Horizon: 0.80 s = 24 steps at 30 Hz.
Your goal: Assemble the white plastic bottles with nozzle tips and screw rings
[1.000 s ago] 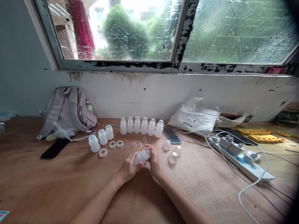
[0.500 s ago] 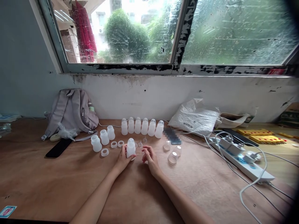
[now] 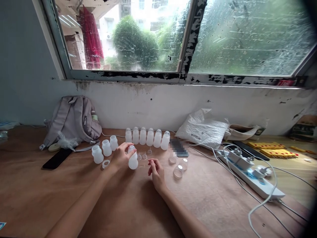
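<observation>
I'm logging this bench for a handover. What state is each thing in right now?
Left hand: closed round a white plastic bottle, upright, capped.
Right hand: empty, fingers curled, resting on the brown wooden table.
Row of six white bottles: upright, capped.
Three short white jars: upright, open.
Grey backpack: leaning on the wall.
White power strip: plugs inserted.

A small, translucent white plastic bottle (image 3: 133, 159) with a clear domed cap stands nearly upright, tipped slightly to the left, its base at or just above the brown wooden bench (image 3: 138, 198). The left hand (image 3: 120, 155) wraps its upper body and cap from the left side. It sits in front of a row of six matching capped bottles (image 3: 147, 138).
</observation>
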Motion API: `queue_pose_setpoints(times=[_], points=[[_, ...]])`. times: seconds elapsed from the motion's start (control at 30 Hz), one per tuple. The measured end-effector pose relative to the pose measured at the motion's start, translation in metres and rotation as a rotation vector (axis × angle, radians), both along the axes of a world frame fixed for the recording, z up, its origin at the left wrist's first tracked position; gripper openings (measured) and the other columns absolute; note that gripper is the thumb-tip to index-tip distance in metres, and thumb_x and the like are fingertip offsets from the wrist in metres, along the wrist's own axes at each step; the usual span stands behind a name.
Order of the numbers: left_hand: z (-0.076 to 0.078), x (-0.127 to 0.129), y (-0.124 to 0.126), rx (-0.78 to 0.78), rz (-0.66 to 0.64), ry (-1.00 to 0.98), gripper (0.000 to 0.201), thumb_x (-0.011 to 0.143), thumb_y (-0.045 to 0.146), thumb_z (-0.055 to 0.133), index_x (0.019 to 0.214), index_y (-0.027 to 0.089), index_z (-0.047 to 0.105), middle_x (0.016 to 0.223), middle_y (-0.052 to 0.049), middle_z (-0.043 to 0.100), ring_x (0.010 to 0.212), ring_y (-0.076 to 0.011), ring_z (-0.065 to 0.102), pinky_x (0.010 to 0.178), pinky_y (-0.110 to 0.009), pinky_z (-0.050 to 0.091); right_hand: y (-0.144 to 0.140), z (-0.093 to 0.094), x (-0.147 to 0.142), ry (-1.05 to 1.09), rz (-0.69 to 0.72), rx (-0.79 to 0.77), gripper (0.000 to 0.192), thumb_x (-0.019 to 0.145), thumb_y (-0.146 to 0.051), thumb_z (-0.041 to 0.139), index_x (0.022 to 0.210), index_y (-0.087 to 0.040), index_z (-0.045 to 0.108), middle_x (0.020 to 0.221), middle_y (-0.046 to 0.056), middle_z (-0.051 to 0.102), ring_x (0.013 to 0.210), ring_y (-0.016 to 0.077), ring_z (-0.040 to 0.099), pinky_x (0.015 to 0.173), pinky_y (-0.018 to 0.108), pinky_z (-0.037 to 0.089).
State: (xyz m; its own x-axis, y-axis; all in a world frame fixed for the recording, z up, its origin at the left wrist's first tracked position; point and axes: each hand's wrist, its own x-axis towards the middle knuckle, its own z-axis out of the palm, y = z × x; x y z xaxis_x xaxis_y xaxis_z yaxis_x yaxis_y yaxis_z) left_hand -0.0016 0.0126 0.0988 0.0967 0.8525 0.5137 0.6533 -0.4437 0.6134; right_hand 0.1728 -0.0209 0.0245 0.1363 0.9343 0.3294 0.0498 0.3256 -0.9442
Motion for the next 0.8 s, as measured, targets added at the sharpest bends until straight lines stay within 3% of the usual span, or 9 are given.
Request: queue_pose_setpoints(times=[0.2, 0.3, 0.53, 0.8], points=[[0.031, -0.034, 0.047, 0.003, 0.093, 0.121, 0.035, 0.067, 0.045, 0.058, 0.091, 0.019, 0.06, 0.087, -0.002, 0.064, 0.074, -0.0164, 0.057, 0.071, -0.026, 0.043, 0.0, -0.003, -0.001, -0.057, -0.013, 0.015, 0.027, 0.083, -0.04, 0.038, 0.08, -0.017, 0.052, 0.066, -0.002, 0.051, 0.041, 0.0069, 0.044, 0.04, 0.019, 0.035], [0.039, -0.044, 0.071, -0.016, 0.117, 0.22, 0.036, 0.067, 0.045, 0.057, 0.092, 0.019, 0.06, 0.085, -0.002, 0.065, 0.076, -0.0173, 0.058, 0.072, -0.026, 0.043, 0.001, -0.005, -0.001, -0.091, -0.027, 0.03, 0.029, 0.083, -0.041, 0.038, 0.079, -0.017, 0.053, 0.064, -0.001, 0.052, 0.042, 0.0076, 0.044, 0.039, 0.019, 0.035], [0.021, -0.056, 0.109, -0.096, 0.225, 0.362, 0.037, 0.067, 0.044, 0.056, 0.093, 0.018, 0.059, 0.087, -0.007, 0.064, 0.082, -0.0219, 0.057, 0.071, -0.028, 0.042, 0.003, -0.008, 0.0, -0.127, -0.018, 0.037, 0.03, 0.083, -0.042, 0.037, 0.08, -0.017, 0.054, 0.064, 0.0, 0.053, 0.043, 0.0082, 0.043, 0.039, 0.019, 0.035], [0.007, -0.054, 0.121, -0.156, 0.286, 0.387, 0.039, 0.073, 0.043, 0.051, 0.101, 0.016, 0.055, 0.098, -0.011, 0.062, 0.092, -0.0253, 0.055, 0.073, -0.03, 0.041, 0.005, -0.008, 0.003, -0.167, -0.026, 0.046, 0.031, 0.083, -0.043, 0.037, 0.079, -0.018, 0.055, 0.066, 0.001, 0.056, 0.045, 0.0093, 0.046, 0.041, 0.02, 0.036]])
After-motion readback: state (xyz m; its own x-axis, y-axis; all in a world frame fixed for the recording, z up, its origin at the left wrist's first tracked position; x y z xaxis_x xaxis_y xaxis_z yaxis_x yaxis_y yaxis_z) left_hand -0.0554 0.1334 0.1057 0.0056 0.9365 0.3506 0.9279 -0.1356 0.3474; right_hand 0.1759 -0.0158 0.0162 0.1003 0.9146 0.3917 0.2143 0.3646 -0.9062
